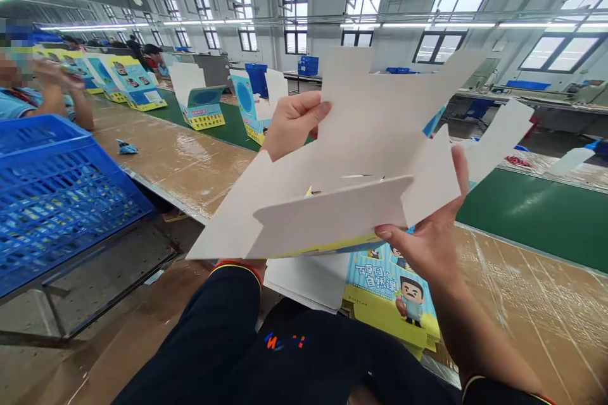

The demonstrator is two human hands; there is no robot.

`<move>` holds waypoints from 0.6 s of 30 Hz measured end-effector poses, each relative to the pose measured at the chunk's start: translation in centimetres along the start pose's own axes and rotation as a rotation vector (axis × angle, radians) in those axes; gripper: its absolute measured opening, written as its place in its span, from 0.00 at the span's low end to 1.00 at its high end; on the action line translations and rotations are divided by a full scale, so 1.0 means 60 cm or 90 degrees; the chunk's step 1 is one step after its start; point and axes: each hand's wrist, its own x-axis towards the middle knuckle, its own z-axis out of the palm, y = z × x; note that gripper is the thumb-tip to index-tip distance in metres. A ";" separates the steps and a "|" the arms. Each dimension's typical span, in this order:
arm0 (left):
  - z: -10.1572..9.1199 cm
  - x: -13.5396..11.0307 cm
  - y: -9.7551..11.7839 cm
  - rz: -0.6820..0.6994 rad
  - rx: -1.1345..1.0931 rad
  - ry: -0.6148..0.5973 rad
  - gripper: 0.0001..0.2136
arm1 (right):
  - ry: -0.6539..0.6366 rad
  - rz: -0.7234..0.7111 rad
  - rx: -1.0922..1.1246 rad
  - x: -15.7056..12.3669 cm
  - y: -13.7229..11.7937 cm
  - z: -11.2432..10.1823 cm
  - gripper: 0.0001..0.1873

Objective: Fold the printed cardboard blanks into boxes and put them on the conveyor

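A partly folded cardboard box (332, 215), plain white inside with flaps sticking up and out, is held up in front of me. My left hand (297, 123) pinches one of its upright panels at the far side, thumb towards me. At the near right corner, my right hand (432, 234) grips the box, its thumb on the near flap and a finger up behind a side flap. Yellow and blue print shows along the box's lower edge. Below it lies a stack of flat printed box sheets (389, 297) in blue and yellow, beside white sheets (308, 278).
A green conveyor belt (536, 215) crosses behind the work table (190, 158), carrying several printed boxes (204, 101). At left stands a blue plastic crate (66, 183) on a metal stand. A co-worker (42, 88) is at the far left. A small blue packet (126, 147) lies on the table.
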 end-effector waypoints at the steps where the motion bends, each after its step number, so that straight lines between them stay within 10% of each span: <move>1: -0.004 0.003 -0.006 -0.024 0.015 -0.039 0.10 | -0.001 -0.012 -0.014 -0.004 0.007 0.002 0.55; 5: -0.014 -0.036 -0.041 -0.126 0.053 -0.166 0.13 | -0.055 -0.059 -0.046 -0.028 0.060 0.019 0.54; 13: -0.030 -0.169 -0.084 -0.091 -0.067 -0.071 0.40 | -0.114 -0.101 0.034 -0.056 0.078 0.025 0.41; 18: -0.061 -0.170 -0.086 -0.069 0.096 -0.058 0.42 | 0.143 -0.016 0.215 -0.042 0.063 0.001 0.31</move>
